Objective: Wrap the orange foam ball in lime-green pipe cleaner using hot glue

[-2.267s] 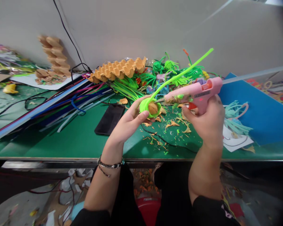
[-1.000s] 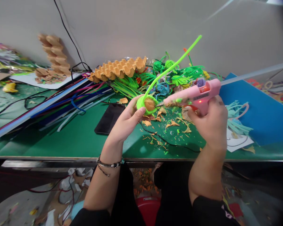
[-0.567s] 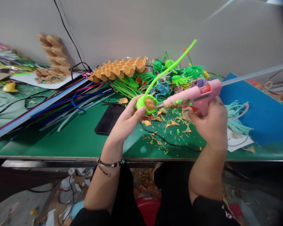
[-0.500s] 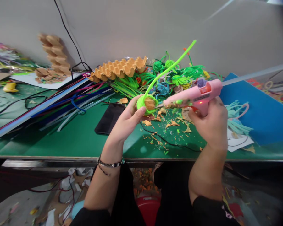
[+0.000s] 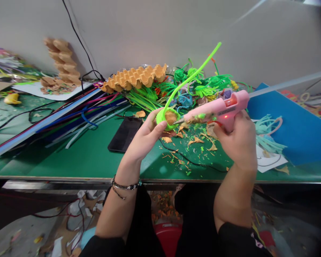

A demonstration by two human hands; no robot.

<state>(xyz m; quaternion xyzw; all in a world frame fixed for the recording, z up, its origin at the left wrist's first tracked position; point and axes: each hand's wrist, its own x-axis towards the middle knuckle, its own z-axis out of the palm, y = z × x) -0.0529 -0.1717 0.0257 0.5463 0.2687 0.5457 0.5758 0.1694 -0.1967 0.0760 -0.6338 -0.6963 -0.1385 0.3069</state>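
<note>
My left hand [image 5: 148,132] is closed around a small brown cardboard cup [image 5: 170,117], its open side turned toward me. Bright green pipe cleaner [image 5: 194,74] is wound round the cup's rim, and a long free end of it sticks up to the right. In my right hand [image 5: 239,137] is a pink glue gun [image 5: 216,109] with a lit red light and a clear glue stick [image 5: 289,84] coming out of its back. The nozzle points left and appears to touch the cup's right edge; the exact contact is too small to tell.
Behind my hands lie an egg-carton sheet [image 5: 136,79] and a heap of green pipe cleaners [image 5: 208,84]. A black phone [image 5: 124,135] lies left, near bundled coloured strips [image 5: 61,117]. Cardboard scraps [image 5: 195,140] and a black cord [image 5: 192,163] lie in front; a blue sheet [image 5: 296,132] is right.
The glue gun and my right hand have shifted slightly left. The cup in my left hand has moved a touch right, and the pipe cleaner's free end has tilted a little.
</note>
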